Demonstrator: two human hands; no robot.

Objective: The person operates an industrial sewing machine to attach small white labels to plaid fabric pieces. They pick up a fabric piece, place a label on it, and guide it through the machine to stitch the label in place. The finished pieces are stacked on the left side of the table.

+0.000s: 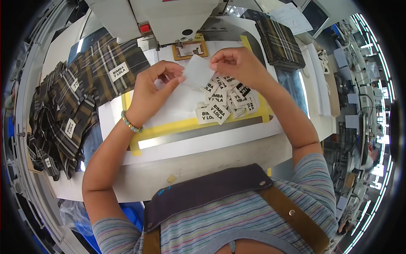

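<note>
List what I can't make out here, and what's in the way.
All in the head view:
Label pile: the lower labels are hidden by those on top.
White sheet: part of its right edge is covered by the right hand.
Machine head: its top is cut off by the picture's upper edge.
Marked paper, upper right: markings too small and faint.
</note>
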